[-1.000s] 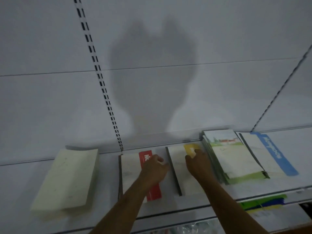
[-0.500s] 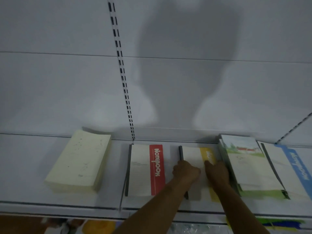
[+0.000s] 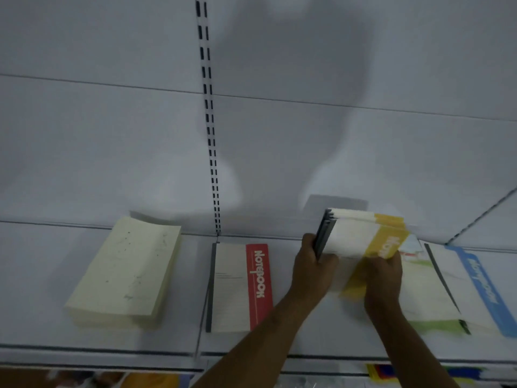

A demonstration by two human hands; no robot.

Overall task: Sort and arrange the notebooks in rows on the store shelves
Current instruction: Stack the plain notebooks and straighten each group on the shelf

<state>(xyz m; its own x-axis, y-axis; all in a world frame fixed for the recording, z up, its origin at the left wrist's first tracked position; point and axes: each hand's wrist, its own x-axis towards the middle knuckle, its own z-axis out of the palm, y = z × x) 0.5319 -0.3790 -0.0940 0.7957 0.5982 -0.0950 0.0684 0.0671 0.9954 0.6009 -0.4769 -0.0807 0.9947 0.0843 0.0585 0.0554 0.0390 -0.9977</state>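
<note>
Hands: two. The left hand [image 3: 313,268] and the right hand [image 3: 384,271] are both at centre right of the frame.

Notebook groups on the shelf [image 3: 98,343]: five.
- One cream stack [image 3: 126,270], lower left.
- One red-band notebook [image 3: 240,287], lower centre; whether more lie under it cannot be told.
- One yellow-band bundle [image 3: 361,233], centre right, raised in both hands; several dark spines show at its left edge, exact number not legible.
- One green-edged stack [image 3: 428,298], lower right.
- One blue-band notebook [image 3: 478,287], far right.

Slotted uprights on the back panel: two. One upright [image 3: 208,119] is at upper centre, and a second upright [image 3: 481,217] is at right.
</note>
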